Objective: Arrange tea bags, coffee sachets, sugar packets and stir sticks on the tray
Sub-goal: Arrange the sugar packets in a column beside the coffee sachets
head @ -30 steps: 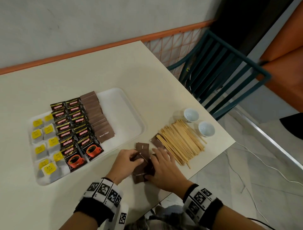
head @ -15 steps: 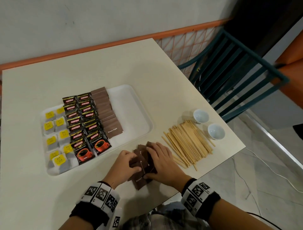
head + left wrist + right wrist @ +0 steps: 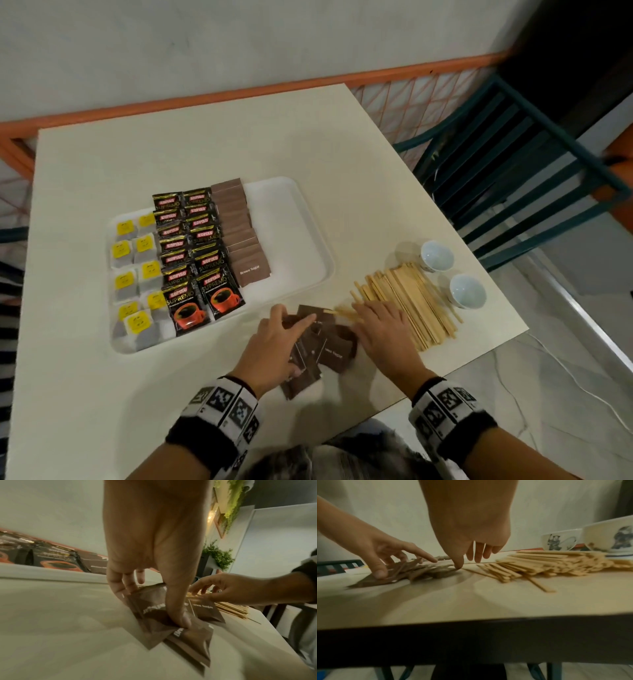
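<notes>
While both hands (image 3: 274, 342) press sugar packets (image 3: 329, 349), tray (image 3: 301, 240)—right half bare.

The left hand (image 3: 154, 540) presses its thumb on loose brown sugar packets (image 3: 154, 618) on the surface (image 3: 60, 622); the right hand (image 3: 231, 588) touches stir sticks (image 3: 231, 608).

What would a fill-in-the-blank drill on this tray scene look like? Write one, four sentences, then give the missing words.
1. On the tray, the coffee sachets lie between the tea bags and the row of brown ____ packets.
2. The stir sticks lie on the ____, not on the tray.
3. Beside the sticks stand ____ small white cups.
4. The left hand presses on the loose brown packets with its ____.

Missing words: sugar; table; two; thumb
</notes>
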Tool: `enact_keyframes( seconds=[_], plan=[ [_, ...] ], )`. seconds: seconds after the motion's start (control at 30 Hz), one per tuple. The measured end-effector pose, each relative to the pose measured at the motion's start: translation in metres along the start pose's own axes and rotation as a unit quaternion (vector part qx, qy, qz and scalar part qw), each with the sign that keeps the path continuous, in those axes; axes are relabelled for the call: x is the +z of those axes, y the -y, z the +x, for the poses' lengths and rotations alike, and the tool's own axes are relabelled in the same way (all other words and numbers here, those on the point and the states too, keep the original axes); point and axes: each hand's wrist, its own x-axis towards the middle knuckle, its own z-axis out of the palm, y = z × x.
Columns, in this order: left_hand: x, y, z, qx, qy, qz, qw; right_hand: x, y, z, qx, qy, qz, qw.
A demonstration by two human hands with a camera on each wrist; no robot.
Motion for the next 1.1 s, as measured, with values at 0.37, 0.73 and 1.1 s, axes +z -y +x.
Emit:
enact_keyframes(
  seconds=[0.37,0.73,1.1],
  plan=[
    [-0.005,-0.003,0.008,0.005,0.05,0.058,0.997,-0.002,-0.016,0.017,0.042,-0.065,0.026,0.997],
    [-0.006,0.002,0.003,0.003,0.026,0.06,0.998,-0.009,0.014,0.024,-0.031,0.134,-0.059,0.989],
    [-0.009,0.006,0.007,-0.028,0.001,0.075,0.997,-0.016,0.034,0.003,-0.191,0.179,0.019,0.965]
  ],
)
